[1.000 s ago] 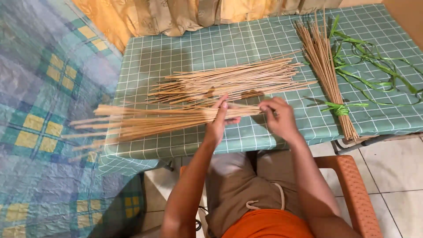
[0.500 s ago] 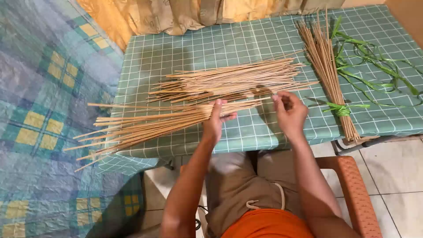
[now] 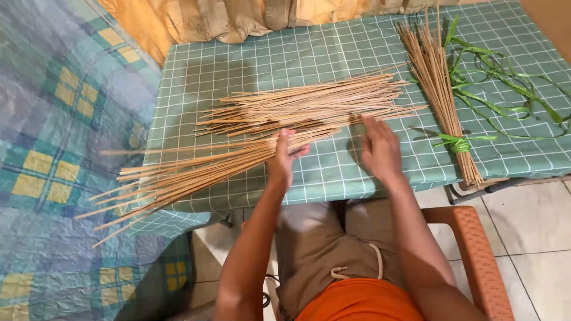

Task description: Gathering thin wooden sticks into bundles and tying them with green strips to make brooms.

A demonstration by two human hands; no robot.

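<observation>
Sticks (image 3: 196,169) overhang table; left hand (image 3: 282,157) grips

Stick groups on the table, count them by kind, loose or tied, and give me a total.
Loose stick piles: 2, one gripped by the left hand at, one lying at by the right hand.
Tied stick bundles: 1, bound with green strip.
Total: 3

1. One head-worn view looks steeply down and forward over the green checked table (image 3: 333,53) from the seated person's side.
2. It stands near: the table's near edge lies just beyond the lap.
</observation>
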